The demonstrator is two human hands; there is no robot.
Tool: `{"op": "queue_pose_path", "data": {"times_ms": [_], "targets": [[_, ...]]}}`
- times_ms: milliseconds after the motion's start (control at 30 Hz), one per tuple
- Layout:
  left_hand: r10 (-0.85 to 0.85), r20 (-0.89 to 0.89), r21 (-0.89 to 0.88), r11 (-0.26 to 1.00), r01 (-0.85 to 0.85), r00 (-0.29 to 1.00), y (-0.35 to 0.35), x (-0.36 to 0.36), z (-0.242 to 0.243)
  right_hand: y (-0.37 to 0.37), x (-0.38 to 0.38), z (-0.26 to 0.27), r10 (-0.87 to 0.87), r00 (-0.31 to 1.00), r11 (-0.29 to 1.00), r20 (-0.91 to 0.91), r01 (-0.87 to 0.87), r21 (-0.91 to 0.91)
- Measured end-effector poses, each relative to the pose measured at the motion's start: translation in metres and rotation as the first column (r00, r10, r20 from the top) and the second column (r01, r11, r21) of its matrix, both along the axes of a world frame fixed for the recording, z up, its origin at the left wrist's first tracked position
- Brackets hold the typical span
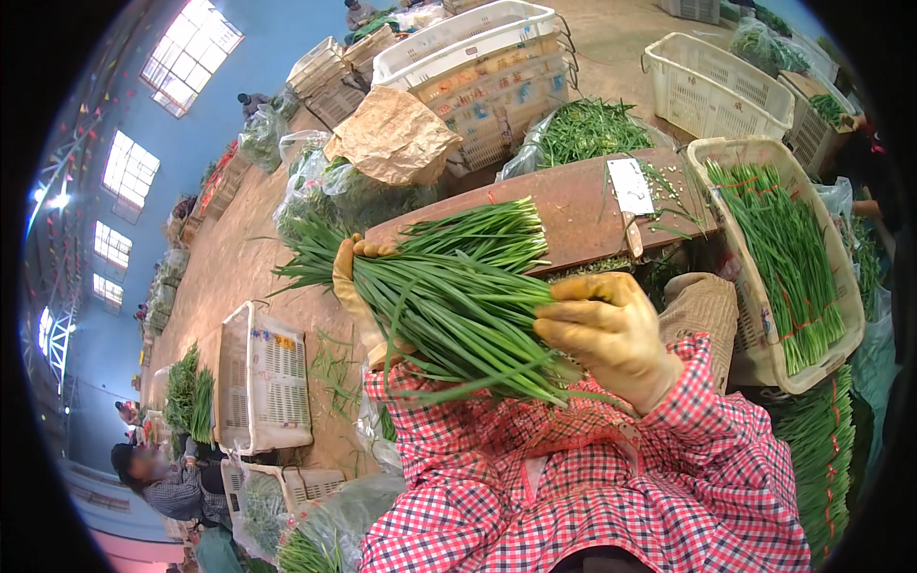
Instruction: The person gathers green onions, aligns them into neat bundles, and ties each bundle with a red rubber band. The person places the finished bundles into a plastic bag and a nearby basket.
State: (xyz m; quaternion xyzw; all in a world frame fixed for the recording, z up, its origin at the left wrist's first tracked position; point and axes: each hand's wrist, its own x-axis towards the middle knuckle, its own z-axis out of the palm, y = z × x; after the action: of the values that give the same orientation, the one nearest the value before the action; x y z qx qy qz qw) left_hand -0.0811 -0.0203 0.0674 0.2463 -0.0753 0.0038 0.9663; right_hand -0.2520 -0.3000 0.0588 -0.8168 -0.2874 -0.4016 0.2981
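My left hand (pixel 351 268), in a tan work glove, grips a large loose bunch of garlic chives (pixel 458 308) around its leafy part. The bunch lies across my forearm, pale stem ends pointing right. My right hand (pixel 609 333), in a yellow-stained glove and slightly blurred, has its fingertips closed on stalks at the stem end. Just beyond, another pile of chives (pixel 480 233) rests on a brown board (pixel 573 208). A cleaver (pixel 630 188) with a wooden handle lies flat on that board's right part, beside small pale trimmings.
A plastic crate (pixel 777 150) on my right holds chives tied with red bands. Stacked crates (pixel 494 93), brown paper (pixel 394 136) and a bag of loose greens (pixel 591 136) stand beyond the board. Another crate (pixel 279 379) is at left, near a seated person (pixel 175 487).
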Motion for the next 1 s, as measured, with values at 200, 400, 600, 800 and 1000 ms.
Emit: {"op": "queue_pose_path", "data": {"times_ms": [200,400,600,800,1000], "targets": [[-0.049,-0.066,-0.103,0.994,0.042,0.997,0.016,0.01,-0.011,-0.065,-0.019,0.017,-0.194,0.79,0.976,-0.582,0.093,-0.198],[-0.067,-0.063,-0.077,0.995,0.062,0.996,0.01,-0.001,-0.012,-0.046,-0.019,0.023,-0.059,0.945,0.989,-0.321,0.099,0.112],[-0.087,-0.031,-0.015,0.996,0.086,0.996,0.006,-0.005,0.002,0.004,0.007,0.002,0.032,0.824,0.959,-0.566,0.133,0.249],[-0.123,-0.11,0.075,0.988,0.132,0.986,0.009,-0.005,0.0,-0.012,-0.002,-0.001,0.39,0.325,0.815,-0.861,0.313,0.488],[0.082,-0.224,0.211,0.977,-0.034,0.971,0.002,-0.011,-0.003,-0.04,-0.027,0.023,-0.307,0.56,0.842,-0.77,0.537,0.055]]}}
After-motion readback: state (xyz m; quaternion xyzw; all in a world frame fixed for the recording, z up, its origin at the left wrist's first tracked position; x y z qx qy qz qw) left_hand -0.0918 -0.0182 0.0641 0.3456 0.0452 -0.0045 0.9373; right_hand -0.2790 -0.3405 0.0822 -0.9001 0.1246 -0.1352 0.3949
